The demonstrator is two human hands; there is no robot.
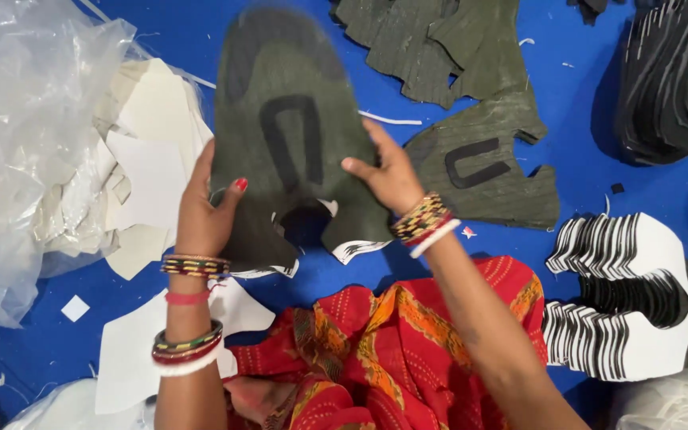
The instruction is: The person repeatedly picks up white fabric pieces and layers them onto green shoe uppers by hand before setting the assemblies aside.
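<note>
Above the blue floor (583,119), I see both hands, left hand (201,215) and right hand (392,179), fingers closed on a green shoe piece (288,135).

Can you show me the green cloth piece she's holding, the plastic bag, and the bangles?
Green cloth piece (288,119), head view, its middle.
Plastic bag (17,135), head view, crinkled middle.
Bangles (424,219), head view, right wrist.

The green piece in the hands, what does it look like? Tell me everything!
The green piece is a flat, dark olive cut-out of ribbed, cloth-like material, shaped like a shoe upper. It has a rounded top, a black U-shaped mark in the middle and a notch at its lower edge. It is held up above the blue surface. The left hand grips its lower left edge, and the right hand grips its lower right edge.
</note>
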